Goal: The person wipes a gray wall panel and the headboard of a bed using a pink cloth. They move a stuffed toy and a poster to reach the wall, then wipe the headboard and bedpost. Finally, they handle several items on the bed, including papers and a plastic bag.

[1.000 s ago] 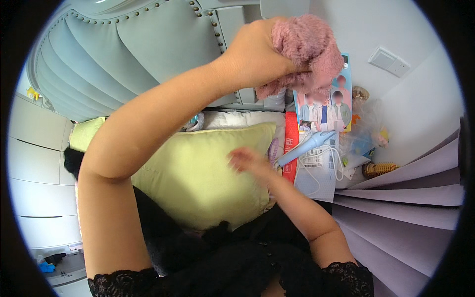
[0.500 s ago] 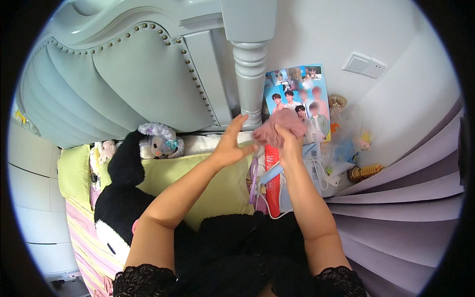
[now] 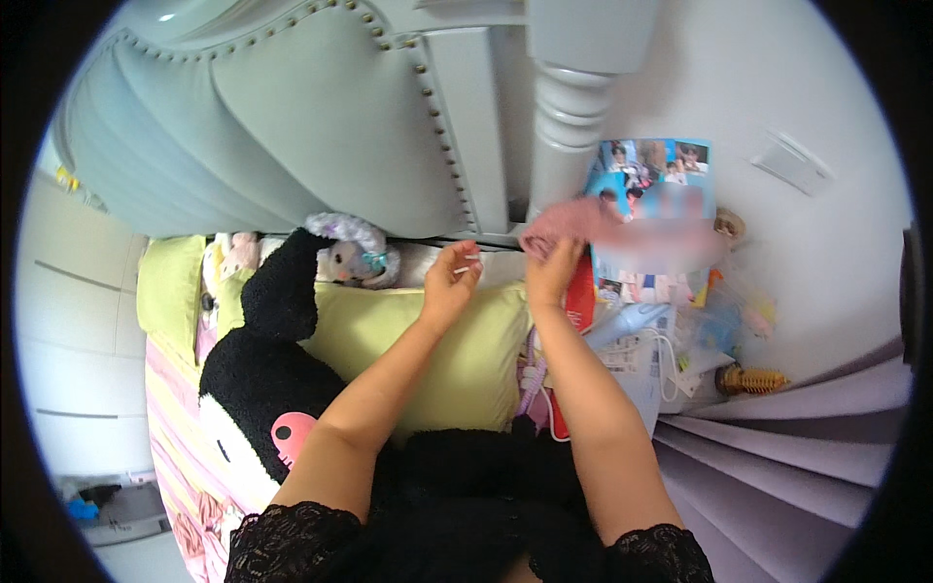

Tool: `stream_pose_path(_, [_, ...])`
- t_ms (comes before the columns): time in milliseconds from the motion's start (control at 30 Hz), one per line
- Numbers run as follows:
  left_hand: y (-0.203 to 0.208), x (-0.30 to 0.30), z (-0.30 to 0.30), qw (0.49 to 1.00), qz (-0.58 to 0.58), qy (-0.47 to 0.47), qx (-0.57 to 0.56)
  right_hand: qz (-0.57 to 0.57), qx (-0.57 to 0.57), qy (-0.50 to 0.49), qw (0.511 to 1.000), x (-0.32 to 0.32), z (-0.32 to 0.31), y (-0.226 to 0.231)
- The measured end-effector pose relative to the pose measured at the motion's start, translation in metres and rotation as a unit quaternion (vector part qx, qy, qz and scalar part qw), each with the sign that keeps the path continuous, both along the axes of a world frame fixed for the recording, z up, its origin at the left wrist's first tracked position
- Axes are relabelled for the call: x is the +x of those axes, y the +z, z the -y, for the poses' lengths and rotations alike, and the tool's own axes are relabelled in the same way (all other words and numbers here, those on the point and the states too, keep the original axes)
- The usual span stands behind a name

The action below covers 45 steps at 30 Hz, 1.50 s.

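My right hand is closed round a dusty-pink cloth, in front of the turned grey bedpost. Part of the cloth's outline is blurred. To the left, above the green pillow, my left hand is raised with its fingers curled. Small whitish bits show at its fingertips, too small to name. The two hands are apart, and my left hand does not touch the cloth.
A padded headboard runs along the back. At left lie a black-and-white plush toy and a fluffy grey plush. Right of the bedpost stand a photo poster, a light-blue handled device with white cable, and a yellow hairbrush. Purple curtain hangs at right.
The view has shifted, so the bedpost sits farther right. My right hand has moved left with the cloth, relative to the bedpost. The spread fingers of my left hand have curled in.
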State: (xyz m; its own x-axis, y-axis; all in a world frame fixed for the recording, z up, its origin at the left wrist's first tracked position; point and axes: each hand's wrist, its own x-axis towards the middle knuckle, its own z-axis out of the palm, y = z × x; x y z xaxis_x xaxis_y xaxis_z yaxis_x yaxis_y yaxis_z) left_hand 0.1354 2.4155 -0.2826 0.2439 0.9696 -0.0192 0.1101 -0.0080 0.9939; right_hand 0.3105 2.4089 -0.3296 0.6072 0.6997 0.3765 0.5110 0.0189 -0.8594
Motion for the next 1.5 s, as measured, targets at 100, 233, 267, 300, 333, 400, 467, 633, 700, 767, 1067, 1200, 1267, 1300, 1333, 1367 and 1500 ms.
stream_pose_path(100, [-0.008, -0.033, 0.017, 0.996, 0.078, 0.015, -0.031, 0.046, 0.103, -0.050, 0.992, -0.013, 0.002, 0.028])
stream_pose_path(233, [0.007, -0.070, 0.026, 0.989, 0.127, 0.078, 0.010, 0.088, 0.123, -0.012, 0.988, -0.004, -0.024, 0.048])
stream_pose_path(267, [0.016, -0.078, 0.027, 0.985, 0.148, 0.089, 0.016, 0.153, 0.081, 0.012, 0.985, 0.007, -0.024, 0.044])
stream_pose_path(300, [0.027, -0.081, 0.026, 0.983, 0.150, 0.100, 0.011, 0.219, 0.038, 0.032, 0.975, 0.019, -0.025, 0.040])
stream_pose_path(333, [0.039, -0.083, 0.024, 0.982, 0.153, 0.111, 0.006, 0.318, -0.086, 0.048, 0.943, 0.024, -0.019, 0.027])
stream_pose_path(400, [0.052, -0.082, 0.021, 0.978, 0.172, 0.118, 0.001, 0.461, -0.188, 0.072, 0.864, 0.053, -0.002, -0.032])
stream_pose_path(467, [0.055, -0.087, 0.021, 0.973, 0.193, 0.124, 0.022, 0.464, -0.235, 0.091, 0.849, 0.066, 0.005, -0.035])
stream_pose_path(633, [0.060, -0.092, 0.028, 0.966, 0.218, 0.131, 0.047, 0.401, -0.253, 0.099, 0.875, 0.045, 0.002, 0.045])
stream_pose_path(700, [0.063, -0.085, 0.030, 0.969, 0.213, 0.122, 0.029, 0.343, -0.179, 0.105, 0.916, 0.026, 0.002, 0.044])
stream_pose_path(767, [0.062, -0.081, 0.031, 0.971, 0.211, 0.110, 0.023, 0.294, -0.152, 0.099, 0.938, 0.022, 0.000, 0.040])
stream_pose_path(1067, [0.055, -0.084, 0.029, 0.971, 0.213, 0.104, 0.012, -0.027, 0.022, -0.010, 0.999, 0.026, 0.012, 0.090])
stream_pose_path(1200, [0.055, -0.063, 0.027, 0.974, 0.217, 0.053, -0.034, -0.033, 0.244, 0.023, 0.969, 0.009, 0.007, 0.138])
stream_pose_path(1267, [0.064, -0.043, 0.023, 0.973, 0.220, 0.012, -0.067, 0.068, 0.258, 0.056, 0.962, -0.006, 0.004, 0.169])
stream_pose_path(1300, [0.072, -0.028, 0.019, 0.952, 0.282, 0.010, -0.117, 0.117, 0.263, 0.072, 0.955, -0.015, 0.003, 0.177])
stream_pose_path(1333, [0.081, -0.012, 0.014, 0.925, 0.341, 0.008, -0.166, 0.085, 0.244, 0.120, 0.959, -0.025, 0.001, 0.175])
stream_pose_path(1367, [0.086, 0.002, 0.010, 0.892, 0.397, 0.001, -0.216, 0.054, 0.224, 0.162, 0.960, -0.031, 0.001, 0.168])
stream_pose_path(1500, [0.069, 0.025, -0.005, 0.816, 0.500, -0.094, -0.275, 0.143, 0.052, 0.282, 0.947, -0.044, 0.018, 0.120])
